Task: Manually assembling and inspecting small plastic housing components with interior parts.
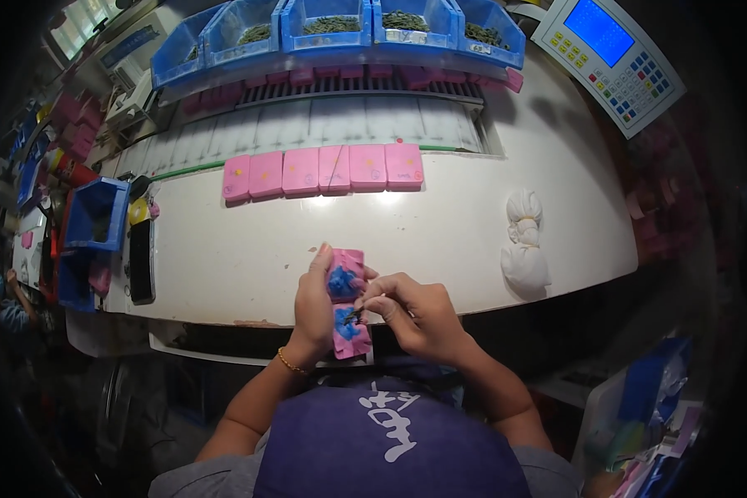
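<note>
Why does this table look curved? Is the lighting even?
Head view: fisheye distortion likely bows the white table; lighting is uneven, with shadow near the blue screen and dark picture corners. Head view again: detail at the right hand is too small to resolve.

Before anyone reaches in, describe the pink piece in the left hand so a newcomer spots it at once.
Find the near edge of the white table, closer in than the row of six pink blocks. There the left hand, gold bracelet at its wrist, holds the two-part pink piece. Unlike the blocks in that row, it carries large blue patches.
</note>
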Motion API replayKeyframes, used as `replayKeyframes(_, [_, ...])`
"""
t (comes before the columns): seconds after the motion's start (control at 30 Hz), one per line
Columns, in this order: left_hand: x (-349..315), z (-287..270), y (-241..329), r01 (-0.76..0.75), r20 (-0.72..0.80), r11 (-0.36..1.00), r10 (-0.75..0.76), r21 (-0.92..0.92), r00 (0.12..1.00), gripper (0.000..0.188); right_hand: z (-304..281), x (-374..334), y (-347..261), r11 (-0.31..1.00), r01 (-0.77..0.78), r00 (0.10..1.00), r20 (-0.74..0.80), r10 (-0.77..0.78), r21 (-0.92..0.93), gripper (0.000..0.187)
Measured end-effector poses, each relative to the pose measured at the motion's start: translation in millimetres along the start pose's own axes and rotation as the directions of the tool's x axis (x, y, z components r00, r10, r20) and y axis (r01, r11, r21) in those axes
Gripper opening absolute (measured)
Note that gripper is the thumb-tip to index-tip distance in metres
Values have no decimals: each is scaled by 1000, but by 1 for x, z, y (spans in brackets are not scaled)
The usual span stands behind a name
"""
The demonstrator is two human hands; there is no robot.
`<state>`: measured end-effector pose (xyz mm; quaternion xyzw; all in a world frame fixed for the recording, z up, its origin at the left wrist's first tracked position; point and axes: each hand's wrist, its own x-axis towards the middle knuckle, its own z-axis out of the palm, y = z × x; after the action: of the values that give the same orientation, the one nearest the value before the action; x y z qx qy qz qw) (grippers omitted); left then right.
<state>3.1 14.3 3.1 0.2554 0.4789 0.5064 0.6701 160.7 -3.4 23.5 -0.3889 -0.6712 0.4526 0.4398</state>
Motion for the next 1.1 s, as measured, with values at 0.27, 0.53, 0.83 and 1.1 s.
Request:
replayKeyframes(0.27, [-4,-6,4,141,68,990,-140,-19,988,66,-50,22,26,880,-437,835,-280,475,187,19])
replayKeyframes(0.53, [-1,-12,6,73,89,997,-72,-10,993,64,-131,2,54,170,-443,859,-471,-199,-880,47])
replayKeyframes(0.83, [11,-8,-19,-170,93,965,154,200,984,63,-32,-22,0,573,461,873,228,-432,-678,52])
replayKeyframes(1.1, [-17,-20,-19,-162,149,975,139,155,979,54,-13,-4,-7,679,470,868,156,-472,-564,48])
